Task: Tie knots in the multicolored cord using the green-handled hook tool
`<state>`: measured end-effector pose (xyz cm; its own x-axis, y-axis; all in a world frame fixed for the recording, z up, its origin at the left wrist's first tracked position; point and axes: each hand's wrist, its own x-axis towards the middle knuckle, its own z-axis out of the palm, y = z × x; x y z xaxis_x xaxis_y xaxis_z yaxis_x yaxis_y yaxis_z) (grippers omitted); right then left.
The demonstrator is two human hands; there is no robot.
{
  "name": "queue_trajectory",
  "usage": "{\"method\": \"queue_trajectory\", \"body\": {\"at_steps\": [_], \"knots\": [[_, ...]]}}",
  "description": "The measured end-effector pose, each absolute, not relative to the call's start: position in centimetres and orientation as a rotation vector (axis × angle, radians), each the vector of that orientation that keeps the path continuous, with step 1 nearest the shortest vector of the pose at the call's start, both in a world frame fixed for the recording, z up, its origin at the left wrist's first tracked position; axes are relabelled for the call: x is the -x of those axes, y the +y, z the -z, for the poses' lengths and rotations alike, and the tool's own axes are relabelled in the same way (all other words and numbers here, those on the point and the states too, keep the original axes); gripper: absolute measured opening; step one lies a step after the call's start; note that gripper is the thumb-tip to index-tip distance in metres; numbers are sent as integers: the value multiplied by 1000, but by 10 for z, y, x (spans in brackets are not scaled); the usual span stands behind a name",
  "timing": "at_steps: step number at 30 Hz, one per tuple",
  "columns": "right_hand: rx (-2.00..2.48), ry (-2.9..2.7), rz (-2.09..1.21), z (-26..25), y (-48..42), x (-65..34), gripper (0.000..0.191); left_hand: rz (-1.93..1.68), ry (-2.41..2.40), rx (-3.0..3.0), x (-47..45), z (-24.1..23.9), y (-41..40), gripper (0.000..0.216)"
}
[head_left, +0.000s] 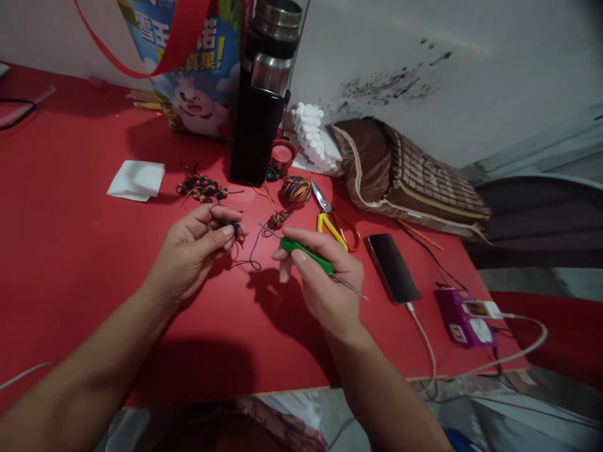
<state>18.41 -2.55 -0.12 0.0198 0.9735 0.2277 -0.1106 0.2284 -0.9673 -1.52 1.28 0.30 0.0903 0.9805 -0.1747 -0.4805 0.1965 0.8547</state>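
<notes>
My left hand (200, 248) pinches a small piece of multicoloured crochet work (238, 232) between thumb and fingers, partly hidden by them. In my right hand (327, 270) is a crochet hook (306, 254) with a green handle, its thin metal tip pointing left toward the crochet piece but apart from it. Dark yarn (254, 260) trails in a loose loop on the table between the hands. Beyond them lie a small yarn bundle (276, 220) and a larger ball of multicoloured yarn (296, 189). A heap of finished-looking crochet pieces (201, 187) rests behind my left hand.
Scissors (330, 216) with yellow and red handles lie right of the yarn ball. A phone (393, 269) on a cable and a purple box (464, 317) sit at right. A dark phone (257, 135) leans against a steel bottle (273, 63). A folded white paper (136, 180) lies left.
</notes>
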Motion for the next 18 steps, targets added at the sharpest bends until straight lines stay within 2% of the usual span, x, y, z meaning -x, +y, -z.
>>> {"method": "queue_trajectory", "body": {"at_steps": [7, 18], "knots": [[921, -1219, -1198, 0, -26, -181, 22, -1246, 877, -755, 15, -1, 10, 14], [984, -1225, -1190, -4, -27, -180, 19, -1254, 1041, -1043, 16, -1, 4, 7]]}}
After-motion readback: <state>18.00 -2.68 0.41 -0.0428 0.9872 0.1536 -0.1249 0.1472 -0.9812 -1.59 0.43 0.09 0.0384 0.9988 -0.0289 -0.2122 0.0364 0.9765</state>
